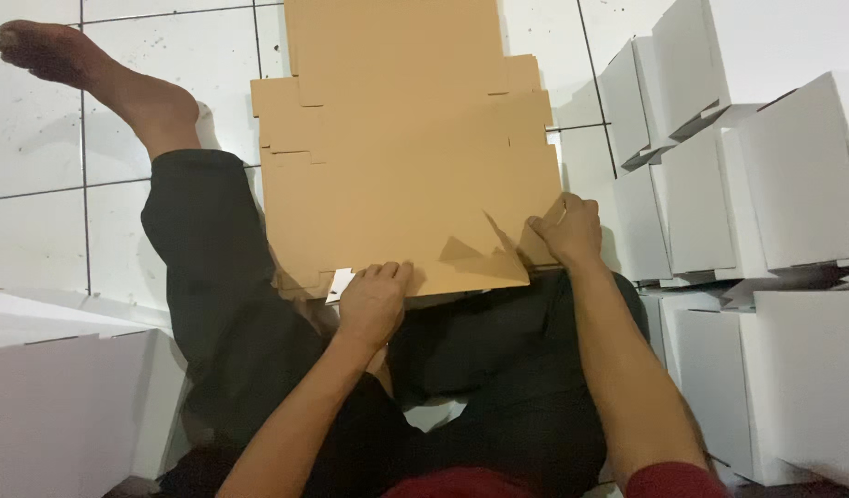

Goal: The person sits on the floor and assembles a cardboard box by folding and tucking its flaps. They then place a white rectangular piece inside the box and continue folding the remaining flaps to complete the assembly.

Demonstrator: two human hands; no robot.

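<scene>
Flat brown cardboard sheets (406,166) stacked on lap and floor (37,212). Left hand (374,300) pressing near edge, fingers together; right hand (566,231) pinching near right corner. White boxes (784,184) alongside.

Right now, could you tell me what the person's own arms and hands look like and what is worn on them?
Both forearms are bare. The left hand and right hand wear no gloves, and no rings or watch show. Short dark red sleeves end at the upper arms, just in view at the bottom edge.
</scene>
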